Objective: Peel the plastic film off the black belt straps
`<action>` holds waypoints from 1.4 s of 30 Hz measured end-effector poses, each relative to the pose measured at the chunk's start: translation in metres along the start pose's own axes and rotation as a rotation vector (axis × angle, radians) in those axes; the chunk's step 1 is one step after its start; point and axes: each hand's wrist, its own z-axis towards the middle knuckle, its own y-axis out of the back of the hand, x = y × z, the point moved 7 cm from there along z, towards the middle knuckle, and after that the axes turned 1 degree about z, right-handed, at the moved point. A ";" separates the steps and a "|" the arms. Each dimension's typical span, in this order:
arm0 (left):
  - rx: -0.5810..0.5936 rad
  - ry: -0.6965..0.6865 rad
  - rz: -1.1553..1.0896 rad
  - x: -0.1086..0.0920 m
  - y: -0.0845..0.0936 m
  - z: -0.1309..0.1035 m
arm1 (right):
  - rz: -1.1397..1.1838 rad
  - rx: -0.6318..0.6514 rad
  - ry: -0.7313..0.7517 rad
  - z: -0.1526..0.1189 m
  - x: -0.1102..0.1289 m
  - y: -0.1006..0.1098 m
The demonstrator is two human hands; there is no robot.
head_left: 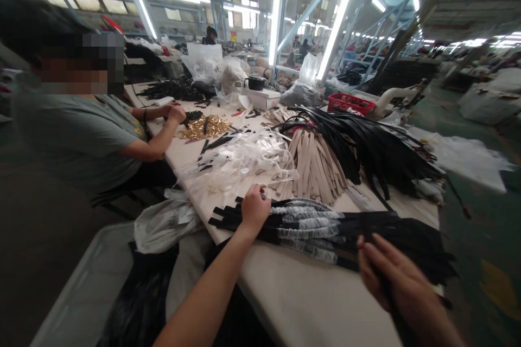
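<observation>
A bundle of black straps (pixel 366 227) lies across the near part of the table, with crinkled clear plastic (pixel 311 222) wrapped around the middle of several of them. My left hand (pixel 255 210) is closed above the left end of this bundle. A small dark bit shows at its fingers, too small to name. My right hand (pixel 401 282) is at the lower right, its fingers closed on a black strap (pixel 391 303) that runs down toward me. Part of that strap is hidden by the hand.
Torn clear plastic (pixel 252 154), beige straps (pixel 315 165) and a heap of black straps (pixel 378 146) cover the table beyond. A co-worker (pixel 81 119) sits at left near gold metal pieces (pixel 205 127). A red basket (pixel 350 103) stands behind; a grey bin (pixel 87 276) sits below left.
</observation>
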 end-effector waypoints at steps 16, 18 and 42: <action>0.308 0.246 -0.674 -0.027 -0.026 0.041 | -0.163 -0.111 0.161 0.031 -0.050 -0.057; 0.338 0.290 -0.776 -0.028 -0.030 0.014 | -0.191 -0.108 0.222 0.043 -0.037 -0.069; 0.487 0.537 -0.972 0.023 -0.025 -0.108 | -0.178 -0.027 0.090 0.029 -0.090 -0.107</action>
